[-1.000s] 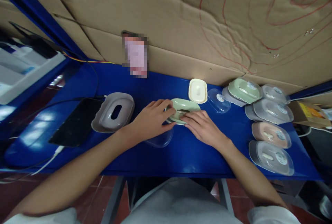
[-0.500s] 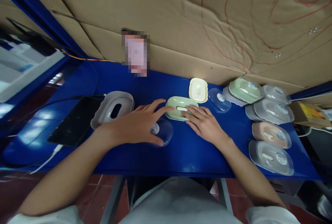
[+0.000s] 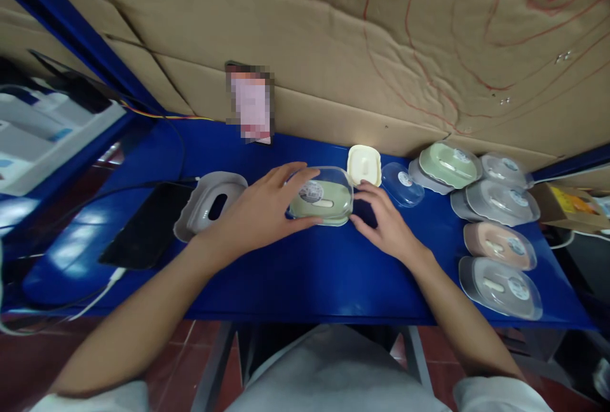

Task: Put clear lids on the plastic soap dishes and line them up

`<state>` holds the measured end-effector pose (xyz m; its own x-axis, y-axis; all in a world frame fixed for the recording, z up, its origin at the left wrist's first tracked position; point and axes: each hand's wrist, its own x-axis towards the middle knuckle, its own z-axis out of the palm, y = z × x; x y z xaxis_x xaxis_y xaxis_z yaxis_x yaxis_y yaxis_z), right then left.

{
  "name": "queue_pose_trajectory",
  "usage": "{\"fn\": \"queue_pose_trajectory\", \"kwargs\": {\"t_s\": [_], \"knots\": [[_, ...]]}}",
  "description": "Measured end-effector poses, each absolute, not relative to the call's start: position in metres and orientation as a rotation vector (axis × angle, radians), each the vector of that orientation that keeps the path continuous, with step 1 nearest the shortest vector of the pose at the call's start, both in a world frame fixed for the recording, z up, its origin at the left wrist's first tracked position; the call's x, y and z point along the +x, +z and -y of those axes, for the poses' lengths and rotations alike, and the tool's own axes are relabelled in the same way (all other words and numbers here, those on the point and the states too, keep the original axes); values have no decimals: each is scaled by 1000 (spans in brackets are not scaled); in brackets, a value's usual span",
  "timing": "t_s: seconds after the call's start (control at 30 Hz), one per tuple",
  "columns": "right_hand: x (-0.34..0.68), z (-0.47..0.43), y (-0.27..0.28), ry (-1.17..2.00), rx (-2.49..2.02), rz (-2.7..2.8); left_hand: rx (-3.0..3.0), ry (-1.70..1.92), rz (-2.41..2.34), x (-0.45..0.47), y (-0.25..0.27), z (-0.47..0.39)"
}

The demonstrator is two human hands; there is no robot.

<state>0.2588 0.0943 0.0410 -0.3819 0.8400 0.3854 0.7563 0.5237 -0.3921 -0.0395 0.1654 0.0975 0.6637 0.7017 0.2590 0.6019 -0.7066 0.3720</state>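
Note:
A pale green oval plastic box top (image 3: 337, 197) with a white bar in its middle lies on the blue table. Over it sits a clear plastic cover (image 3: 333, 177) with a round sticker, tilted or slightly off; which cannot be made out. My left hand (image 3: 260, 208) has thumb and fingers closed around the cover's left end. My right hand (image 3: 384, 221) is curled about the right end of the green box top, thumb and fingertips at its edge. Behind them stands a cream square piece (image 3: 364, 166), with another clear cover (image 3: 403, 184) beside it.
A grey oval shell (image 3: 210, 202) with a slot and a black phone-like device (image 3: 145, 224) with cables lie at left. Several covered boxes (image 3: 500, 243) line the right side. A phone (image 3: 251, 103) with a blurred screen leans against the cardboard wall (image 3: 314, 37).
My left hand has picked up the clear cover from the table and brought it over the green box top. My right hand has shifted from its top to its right end.

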Motion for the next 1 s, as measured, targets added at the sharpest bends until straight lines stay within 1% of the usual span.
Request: {"fn": "queue_pose_trajectory", "kwargs": {"t_s": [0.1,0.2,0.3,0.57,0.77,0.87,1.0], "knots": [[261,-94,39,199,-1359,2159,2624,541,-1014,-25,70,-168],[258,-95,30,198,-1341,2302,2634,529,-868,-20,41,-175],[252,-96,24,151,-1298,2391,2662,487,-745,-20,27,-181],[259,-98,18,168,-1259,2282,2618,615,-709,-15,17,-184],[259,-99,17,190,-1300,2330,2610,586,-755,-15,21,-185],[263,-104,16,97,-1376,2299,2640,543,-882,-15,27,-182],[275,-112,13,-98,-1618,2166,2648,548,-1167,-21,33,-182]]}}
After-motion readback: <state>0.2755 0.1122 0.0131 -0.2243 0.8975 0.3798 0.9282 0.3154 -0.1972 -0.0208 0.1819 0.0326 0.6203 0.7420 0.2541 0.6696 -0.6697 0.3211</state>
